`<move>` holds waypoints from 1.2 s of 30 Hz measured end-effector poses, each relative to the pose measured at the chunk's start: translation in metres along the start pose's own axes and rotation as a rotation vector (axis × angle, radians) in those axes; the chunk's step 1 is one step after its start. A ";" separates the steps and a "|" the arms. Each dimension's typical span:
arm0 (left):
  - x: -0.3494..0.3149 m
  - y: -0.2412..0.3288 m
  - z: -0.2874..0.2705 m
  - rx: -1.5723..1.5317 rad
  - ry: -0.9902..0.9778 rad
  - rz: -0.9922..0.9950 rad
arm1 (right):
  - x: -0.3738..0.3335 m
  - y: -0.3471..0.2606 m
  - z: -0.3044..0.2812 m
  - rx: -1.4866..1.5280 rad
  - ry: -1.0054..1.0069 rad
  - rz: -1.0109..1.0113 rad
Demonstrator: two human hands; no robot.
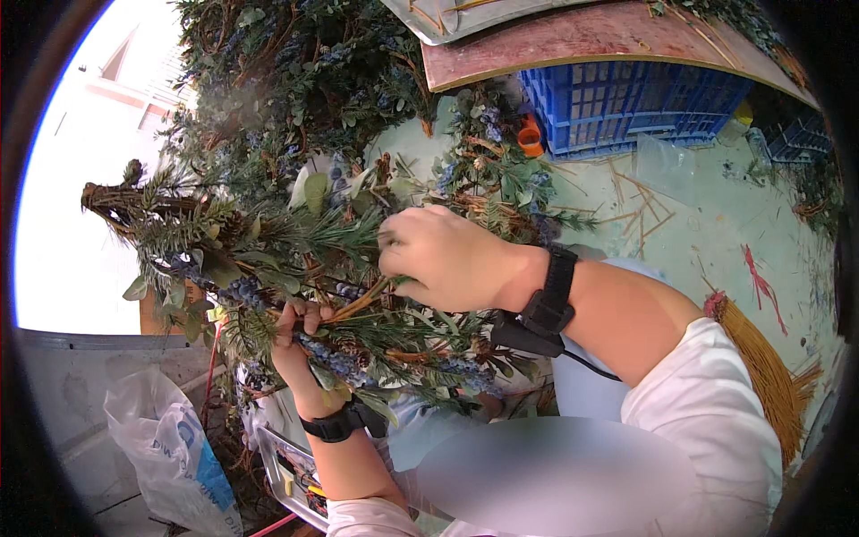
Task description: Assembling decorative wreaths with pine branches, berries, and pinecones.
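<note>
- Left hand [297, 336] has its fingers curled around brown stems of a leafy decoration [309, 237], gripping it from below.
- Right hand [443, 259] bends over the middle of the decoration, fingers curled inward; whether they pinch a stem cannot be told, as the fingertips are partly hidden and blurred.
- The decoration is held up in front of the person, slanting across the view, with green needles, broad leaves, blue berries [335, 360] and small cones; twisted brown twigs [112, 201] stick out at its left end.
- Black bands circle both wrists, one on the right [557, 282] and one on the left [328, 427].
- Beyond it, a large heap of similar greenery [295, 98] fills the upper left.
- To the heap's right, a blue crate [631, 103] stands under a reddish board [573, 45] bearing a metal tray [479, 16]; an orange object [530, 137] is just beside the crate.
- Loose sticks [640, 210] and pink string [762, 286] lie on the pale floor [707, 237].
- A straw broom [761, 367] lies near the right sleeve [707, 421].
- A plastic bag [165, 438] sits at lower left.
</note>
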State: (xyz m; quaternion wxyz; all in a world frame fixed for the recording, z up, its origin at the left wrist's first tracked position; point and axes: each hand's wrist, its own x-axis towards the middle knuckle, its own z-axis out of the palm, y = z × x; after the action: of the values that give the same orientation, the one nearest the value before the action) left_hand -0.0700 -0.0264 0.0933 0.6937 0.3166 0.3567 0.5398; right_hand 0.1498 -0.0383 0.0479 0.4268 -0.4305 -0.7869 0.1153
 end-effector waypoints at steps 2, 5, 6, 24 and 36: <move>0.003 0.005 -0.010 -0.009 -0.010 0.013 | -0.001 -0.001 0.003 -0.042 -0.086 -0.069; -0.003 0.006 -0.001 0.008 0.016 0.009 | 0.000 -0.002 0.009 -0.168 -0.113 -0.083; -0.005 0.006 0.003 0.038 0.052 -0.005 | 0.000 -0.005 0.009 -0.169 -0.115 -0.085; -0.005 0.007 -0.013 0.181 -0.026 -0.014 | 0.002 -0.013 0.022 -0.461 0.002 -0.207; -0.001 0.003 -0.006 0.141 -0.114 -0.050 | 0.000 -0.011 0.016 -0.259 -0.113 -0.086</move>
State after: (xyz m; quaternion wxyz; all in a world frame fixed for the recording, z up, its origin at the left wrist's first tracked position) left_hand -0.0766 -0.0269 0.0932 0.7020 0.3861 0.3614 0.4770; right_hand 0.1311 -0.0414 0.0443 0.3274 -0.4406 -0.8357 0.0185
